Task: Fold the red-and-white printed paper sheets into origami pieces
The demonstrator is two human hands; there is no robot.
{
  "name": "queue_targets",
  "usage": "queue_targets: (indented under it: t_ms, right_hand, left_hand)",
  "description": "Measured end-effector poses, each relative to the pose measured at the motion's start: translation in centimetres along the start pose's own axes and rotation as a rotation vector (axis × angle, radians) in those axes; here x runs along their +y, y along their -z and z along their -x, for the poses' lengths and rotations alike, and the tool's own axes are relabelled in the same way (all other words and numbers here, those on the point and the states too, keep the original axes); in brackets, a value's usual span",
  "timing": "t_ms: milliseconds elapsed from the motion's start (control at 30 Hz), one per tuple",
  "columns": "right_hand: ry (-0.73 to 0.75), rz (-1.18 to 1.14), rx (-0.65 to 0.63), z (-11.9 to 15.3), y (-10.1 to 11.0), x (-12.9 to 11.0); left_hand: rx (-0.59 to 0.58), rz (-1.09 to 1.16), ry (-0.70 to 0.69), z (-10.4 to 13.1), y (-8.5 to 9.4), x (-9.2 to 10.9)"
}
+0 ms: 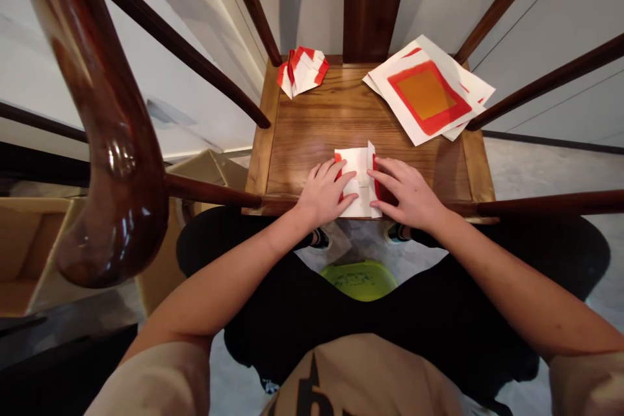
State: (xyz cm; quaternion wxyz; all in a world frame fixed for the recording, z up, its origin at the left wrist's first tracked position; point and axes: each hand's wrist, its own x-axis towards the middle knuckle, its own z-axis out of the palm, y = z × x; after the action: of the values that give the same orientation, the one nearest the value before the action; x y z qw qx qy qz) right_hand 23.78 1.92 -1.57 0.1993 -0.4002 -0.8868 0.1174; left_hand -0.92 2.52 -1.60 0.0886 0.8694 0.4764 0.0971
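A folded sheet of paper (358, 159), white with red edges, lies near the front edge of the wooden chair seat (322, 123). My left hand (327, 192) rests on its left part with fingers spread. From the other side, my right hand (407, 192) touches the right edge, its fingers apart and lying along a flap that stands up slightly. At the back left of the seat sits a folded red and white paper piece (305, 70). Several flat paper sheets (400, 107) are stacked at the back right, the top one showing an orange square with a red border.
Dark wooden spindles (195, 49) rise around the seat, and a thick curved armrest (117, 162) stands close on the left. Cardboard boxes (53, 273) are on the floor at left. Below the seat's front edge, between my legs, is a green item (361, 281).
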Motion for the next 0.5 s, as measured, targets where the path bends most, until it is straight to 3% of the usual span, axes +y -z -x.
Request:
queue_targets:
  t_ms: [200, 500]
  right_hand:
    - [-0.003, 0.073, -0.215, -0.2, -0.8, -0.4]
    - [-0.059, 0.135, -0.236, -0.3, -1.8, -0.7]
  left_hand:
    - [0.032, 0.034, -0.005, -0.5, -0.2, -0.6]
    - [-0.124, 0.016, -0.034, -0.8, -0.5, -1.1]
